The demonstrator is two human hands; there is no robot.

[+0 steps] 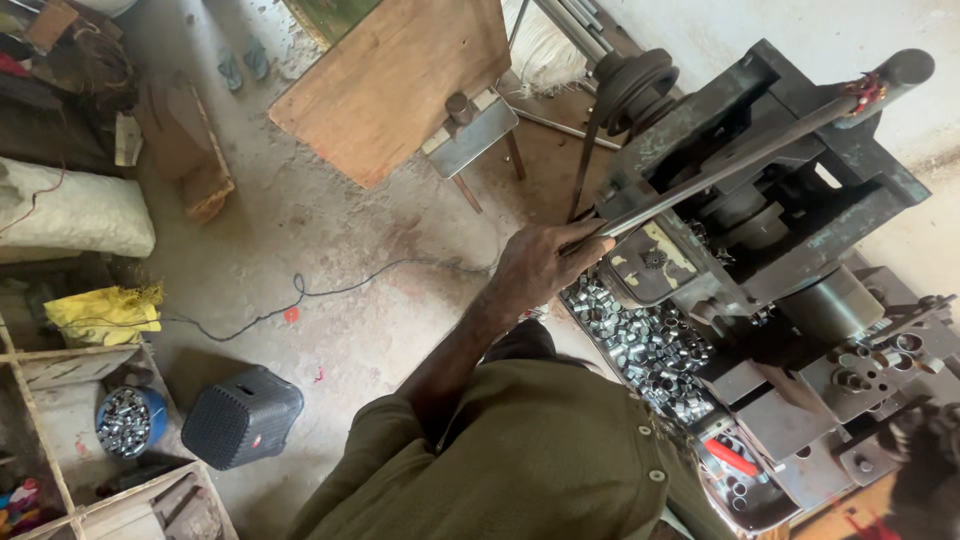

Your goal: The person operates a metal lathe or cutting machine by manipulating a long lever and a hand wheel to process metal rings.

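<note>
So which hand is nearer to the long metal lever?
Left. The left hand is wrapped around the lever; the right hand, perhaps the dark blur at lower right, is apart.

Upper right, the press (790, 190) is dark grey, its lever (730, 165) steel-grey with red wrapping near the tip. Silvery rings (650, 345) gleam centre-right. Lower left: black stool (240, 415), blue bucket (130, 420), yellow bag (105, 312). The shirt (540, 460) is olive.

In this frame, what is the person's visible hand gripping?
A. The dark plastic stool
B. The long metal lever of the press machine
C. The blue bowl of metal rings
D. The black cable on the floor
B: the hand is closed around the lower end of the long metal lever, above the tray of small metal rings.
</note>
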